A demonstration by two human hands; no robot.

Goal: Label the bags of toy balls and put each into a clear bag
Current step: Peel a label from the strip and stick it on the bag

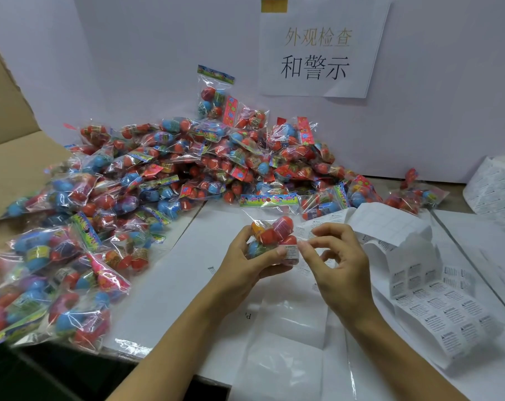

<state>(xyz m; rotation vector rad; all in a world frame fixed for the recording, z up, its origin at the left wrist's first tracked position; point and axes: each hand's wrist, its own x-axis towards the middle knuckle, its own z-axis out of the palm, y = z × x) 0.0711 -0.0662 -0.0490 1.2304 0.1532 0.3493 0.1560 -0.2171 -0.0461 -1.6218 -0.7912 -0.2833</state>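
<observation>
Both your forearms reach up from the bottom edge and meet over the middle of the white table [205, 250]. Your left hand [247, 263] is turned palm-in, its fingers and thumb curled round a small bag of toy balls [270, 233], which it holds just above the table. Your left thumb presses on a white warning label [292, 251] that sits on the bag's near face. Your right hand [336, 257] is just beside it, fingers bent and gathered, the forefinger and thumb tips meeting at the label's right edge; whether they pinch the label or only touch it, you cannot tell from here. A strip of label sheet [436, 305] lies on the table to the right of your hands, partly curled. A flat clear bag [289, 328] lies under your wrists. The heap of unlabelled ball bags [147, 180] fills the left and far side.
</observation>
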